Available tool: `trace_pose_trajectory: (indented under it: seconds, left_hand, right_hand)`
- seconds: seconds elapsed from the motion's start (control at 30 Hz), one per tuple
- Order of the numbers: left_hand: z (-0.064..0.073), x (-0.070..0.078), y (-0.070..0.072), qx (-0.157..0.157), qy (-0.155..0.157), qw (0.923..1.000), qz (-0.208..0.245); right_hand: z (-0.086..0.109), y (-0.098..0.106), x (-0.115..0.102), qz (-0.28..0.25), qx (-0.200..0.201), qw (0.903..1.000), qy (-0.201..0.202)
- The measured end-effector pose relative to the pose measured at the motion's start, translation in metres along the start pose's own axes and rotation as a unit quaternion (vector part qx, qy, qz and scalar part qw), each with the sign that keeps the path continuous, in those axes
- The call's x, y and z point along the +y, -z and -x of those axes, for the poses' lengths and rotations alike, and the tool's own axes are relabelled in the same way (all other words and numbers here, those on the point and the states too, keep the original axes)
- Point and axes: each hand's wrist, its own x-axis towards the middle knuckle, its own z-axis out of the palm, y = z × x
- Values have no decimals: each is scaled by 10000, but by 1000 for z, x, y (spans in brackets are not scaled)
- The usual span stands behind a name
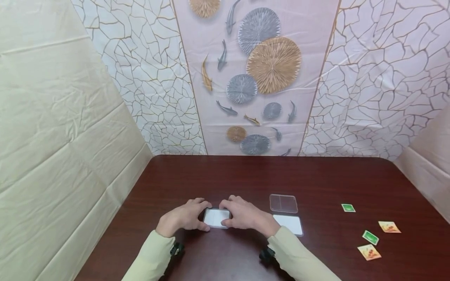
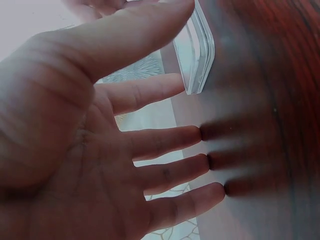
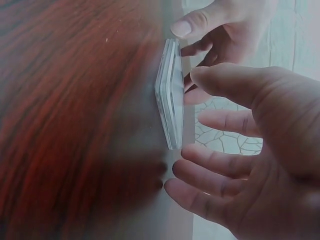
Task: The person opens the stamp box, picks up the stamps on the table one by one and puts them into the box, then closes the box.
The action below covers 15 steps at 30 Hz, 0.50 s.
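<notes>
A flat clear plastic case [image 1: 216,218] with a white inside lies on the table between my two hands. Seen edge-on in the right wrist view, the case [image 3: 170,95] shows stacked clear layers. My left hand [image 1: 186,216] is at its left side, thumb by the near corner and index fingertip by the far corner. In the left wrist view the other fingers [image 2: 172,160] stretch straight, tips down at the table. My right hand [image 1: 246,214] is at the right side, thumb over the near right part and index finger by the far edge, fingers spread and only slightly bent.
Right of my right hand lies a white-filled flat case [image 1: 290,225], partly behind the wrist, with a clear lid-like tray [image 1: 283,203] beyond it. Two green cards [image 1: 348,208] and two orange picture cards [image 1: 389,227] are scattered on the brown table [image 1: 211,175]. Patterned cloth hangs behind.
</notes>
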Motion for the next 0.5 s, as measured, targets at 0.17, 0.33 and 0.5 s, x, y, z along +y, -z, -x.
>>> trace_pose_trajectory:
  seconds: [0.17,0.33,0.5]
  left_hand:
    - [0,0,-1,-2,59,9999,-119]
    - [0,1,-1,49,66,9996,-258]
    - [-1,3,-2,98,52,9993,-368]
  right_hand:
    - [-2,-3,-4,42,-91,9999,-48]
    - [-4,-5,-7,55,-120,9999,-79]
    - [-6,-6,-9,78,-122,9999,-79]
